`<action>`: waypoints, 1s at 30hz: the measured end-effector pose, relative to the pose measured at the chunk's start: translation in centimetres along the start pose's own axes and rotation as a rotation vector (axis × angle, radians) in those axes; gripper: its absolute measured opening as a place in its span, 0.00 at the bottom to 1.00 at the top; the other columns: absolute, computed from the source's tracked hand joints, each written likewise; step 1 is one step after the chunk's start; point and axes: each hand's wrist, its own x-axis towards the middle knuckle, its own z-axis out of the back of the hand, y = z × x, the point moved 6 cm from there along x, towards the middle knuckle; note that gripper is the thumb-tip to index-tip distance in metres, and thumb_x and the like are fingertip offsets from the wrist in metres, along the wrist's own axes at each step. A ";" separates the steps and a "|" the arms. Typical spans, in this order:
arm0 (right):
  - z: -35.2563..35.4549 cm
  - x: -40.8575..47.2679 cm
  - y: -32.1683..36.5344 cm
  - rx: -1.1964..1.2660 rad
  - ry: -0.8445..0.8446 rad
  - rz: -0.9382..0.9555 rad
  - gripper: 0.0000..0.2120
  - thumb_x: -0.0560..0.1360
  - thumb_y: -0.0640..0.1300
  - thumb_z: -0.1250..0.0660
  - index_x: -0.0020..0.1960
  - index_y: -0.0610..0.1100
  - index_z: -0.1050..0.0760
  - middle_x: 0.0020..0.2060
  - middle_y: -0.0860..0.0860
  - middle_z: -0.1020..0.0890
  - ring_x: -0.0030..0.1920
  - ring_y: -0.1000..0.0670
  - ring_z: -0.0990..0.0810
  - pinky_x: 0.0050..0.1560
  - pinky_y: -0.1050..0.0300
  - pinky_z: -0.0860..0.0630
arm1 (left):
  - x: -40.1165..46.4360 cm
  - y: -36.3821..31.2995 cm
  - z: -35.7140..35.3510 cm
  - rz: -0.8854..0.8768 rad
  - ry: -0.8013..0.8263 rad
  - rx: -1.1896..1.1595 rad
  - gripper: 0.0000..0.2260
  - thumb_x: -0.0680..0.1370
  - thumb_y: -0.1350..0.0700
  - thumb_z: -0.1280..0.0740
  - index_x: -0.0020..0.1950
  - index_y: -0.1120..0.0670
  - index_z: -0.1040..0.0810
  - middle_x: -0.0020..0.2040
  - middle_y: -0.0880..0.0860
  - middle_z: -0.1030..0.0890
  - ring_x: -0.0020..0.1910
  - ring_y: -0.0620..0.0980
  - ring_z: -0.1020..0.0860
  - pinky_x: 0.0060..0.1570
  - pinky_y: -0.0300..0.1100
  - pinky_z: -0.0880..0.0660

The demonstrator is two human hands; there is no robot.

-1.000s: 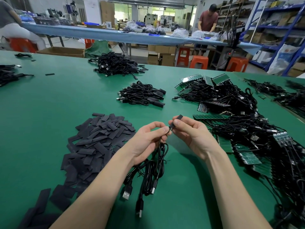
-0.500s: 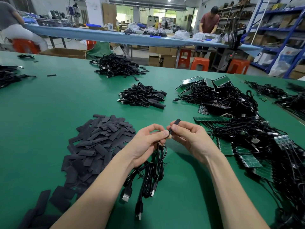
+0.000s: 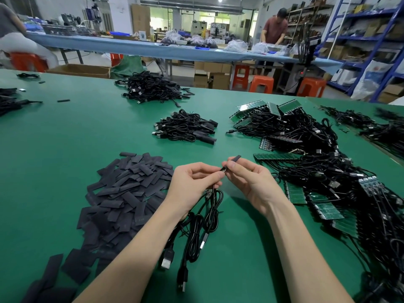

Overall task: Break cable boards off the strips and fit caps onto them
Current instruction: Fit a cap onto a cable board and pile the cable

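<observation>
Both hands [image 3: 223, 184] pinch an unmarked black cap [image 3: 235, 159].

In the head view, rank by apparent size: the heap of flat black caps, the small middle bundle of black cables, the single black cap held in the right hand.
1. Heap of flat black caps, though nearer the camera.
2. Small middle bundle of black cables.
3. Single black cap pinched by the right hand.

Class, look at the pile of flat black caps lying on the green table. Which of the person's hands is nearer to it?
Left. The left hand sits just beside the pile of caps, at its right edge. The right hand is farther right, beyond the left hand, near the cable boards.
</observation>
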 end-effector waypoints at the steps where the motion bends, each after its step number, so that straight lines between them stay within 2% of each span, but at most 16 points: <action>1: 0.1 0.0 0.0 -0.005 -0.004 0.006 0.07 0.63 0.39 0.23 0.42 0.41 0.13 0.45 0.42 0.13 0.43 0.51 0.15 0.44 0.65 0.19 | 0.0 0.0 0.0 -0.006 0.003 0.011 0.05 0.71 0.63 0.22 0.41 0.54 0.12 0.38 0.58 0.14 0.35 0.50 0.16 0.40 0.36 0.21; 4: 0.1 0.1 -0.2 -0.020 -0.032 0.032 0.07 0.63 0.39 0.23 0.41 0.41 0.14 0.44 0.43 0.13 0.42 0.53 0.15 0.44 0.66 0.20 | 0.0 0.1 0.0 -0.020 0.002 0.036 0.05 0.71 0.64 0.22 0.41 0.54 0.12 0.37 0.58 0.14 0.34 0.49 0.16 0.40 0.34 0.21; 8: 0.1 0.1 -0.3 -0.056 -0.044 0.043 0.12 0.63 0.40 0.24 0.46 0.38 0.16 0.43 0.43 0.13 0.41 0.53 0.15 0.44 0.66 0.20 | 0.0 0.1 0.0 -0.042 -0.001 0.094 0.06 0.71 0.64 0.22 0.39 0.53 0.13 0.36 0.57 0.14 0.33 0.48 0.16 0.39 0.35 0.22; 11: 0.3 0.2 -0.4 -0.098 -0.035 0.044 0.14 0.64 0.40 0.24 0.48 0.37 0.17 0.43 0.44 0.13 0.41 0.53 0.15 0.43 0.65 0.20 | -0.1 0.2 -0.1 -0.046 -0.004 0.125 0.05 0.71 0.65 0.23 0.40 0.56 0.14 0.35 0.57 0.14 0.32 0.47 0.17 0.38 0.34 0.22; 22: 0.4 0.2 -1.1 -0.135 0.016 0.007 0.11 0.66 0.39 0.24 0.47 0.37 0.16 0.44 0.42 0.14 0.41 0.53 0.16 0.44 0.65 0.20 | -0.1 0.5 0.1 -0.036 0.011 0.103 0.03 0.72 0.67 0.23 0.43 0.62 0.15 0.36 0.58 0.14 0.31 0.48 0.17 0.38 0.36 0.21; 26: 0.4 0.1 -1.1 -0.131 0.036 -0.009 0.08 0.66 0.40 0.23 0.44 0.40 0.14 0.43 0.43 0.14 0.39 0.53 0.17 0.43 0.65 0.20 | 0.0 0.5 0.0 -0.037 0.021 0.071 0.04 0.72 0.67 0.23 0.43 0.60 0.16 0.36 0.57 0.14 0.32 0.49 0.16 0.38 0.36 0.21; 30: 0.3 0.0 -1.1 -0.121 0.039 -0.015 0.08 0.66 0.40 0.24 0.44 0.39 0.14 0.42 0.43 0.14 0.38 0.53 0.17 0.42 0.65 0.20 | 0.1 0.7 0.0 -0.028 0.030 0.052 0.04 0.72 0.66 0.23 0.44 0.60 0.16 0.37 0.59 0.14 0.33 0.49 0.16 0.38 0.35 0.21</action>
